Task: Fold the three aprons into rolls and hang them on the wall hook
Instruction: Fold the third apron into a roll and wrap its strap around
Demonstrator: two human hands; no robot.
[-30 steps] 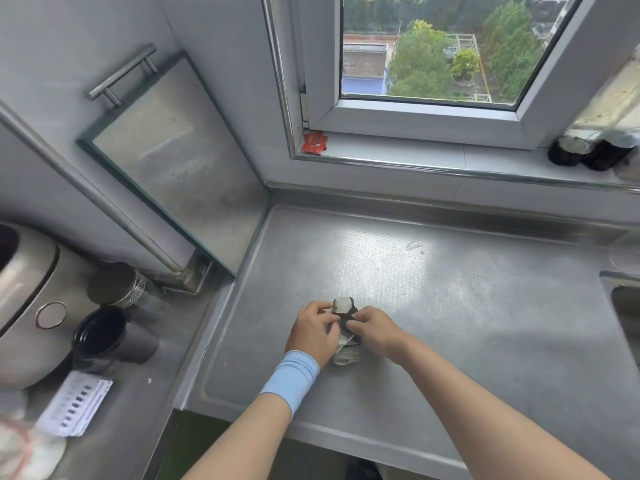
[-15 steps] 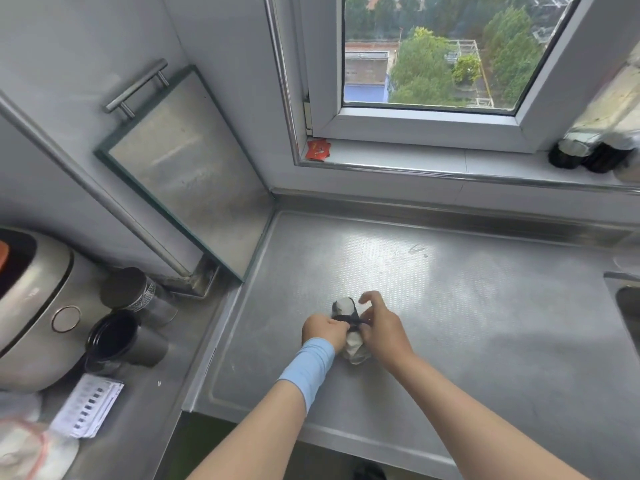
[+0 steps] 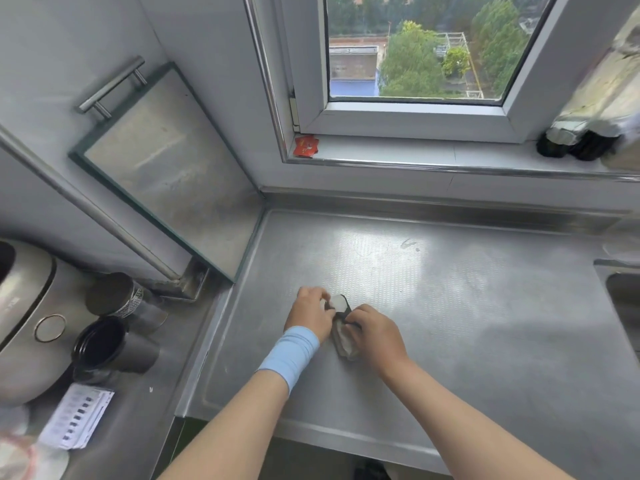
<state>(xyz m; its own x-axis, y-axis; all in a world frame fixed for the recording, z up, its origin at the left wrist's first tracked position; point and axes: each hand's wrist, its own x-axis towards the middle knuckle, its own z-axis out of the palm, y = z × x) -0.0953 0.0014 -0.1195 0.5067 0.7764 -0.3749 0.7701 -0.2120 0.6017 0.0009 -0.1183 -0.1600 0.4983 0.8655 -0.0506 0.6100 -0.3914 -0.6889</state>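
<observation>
A small rolled apron (image 3: 343, 329), pale grey with a dark strap around it, lies on the steel counter (image 3: 467, 323) near the front left. My left hand (image 3: 310, 311), with a light blue wristband, grips the roll's far left end. My right hand (image 3: 375, 336) pinches the dark strap on the roll's right side. Both hands cover much of the roll. No wall hook and no other aprons are in view.
A glass cutting board (image 3: 173, 174) with a metal handle leans against the left wall. Two dark cups (image 3: 104, 344) and a rice cooker (image 3: 24, 306) stand at the lower left. A sink edge (image 3: 620, 289) lies at the right. Dark bottles (image 3: 575, 143) and a red packet (image 3: 304, 145) sit on the windowsill.
My hands have shifted on the roll: the left hand has moved up toward the roll's far end, and the right hand has dropped lower along the strap. The roll stays in place.
</observation>
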